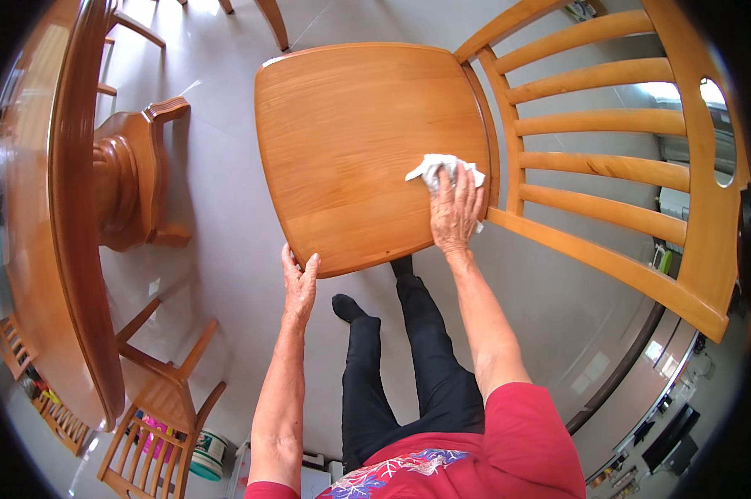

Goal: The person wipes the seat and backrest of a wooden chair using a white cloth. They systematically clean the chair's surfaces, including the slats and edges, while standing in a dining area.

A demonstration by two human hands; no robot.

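A wooden chair stands before me, its broad seat (363, 137) facing up and its slatted backrest (600, 162) to the right. My right hand (455, 209) presses a crumpled white cloth (437, 165) onto the seat, close to the edge by the backrest. The fingers lie over the cloth, and a small end of it shows below the hand. At the seat's near left corner, my left hand (300, 280) grips the edge, thumb on the near side. Part of its fingers is hidden behind the rim.
A polished wooden table (70, 187) on a carved pedestal (132, 181) rises at the left. Another slatted chair (163, 399) stands lower left, near a white and green bucket (208, 455). Chair legs (272, 25) show at the top. Grey tiles (225, 187) cover the floor.
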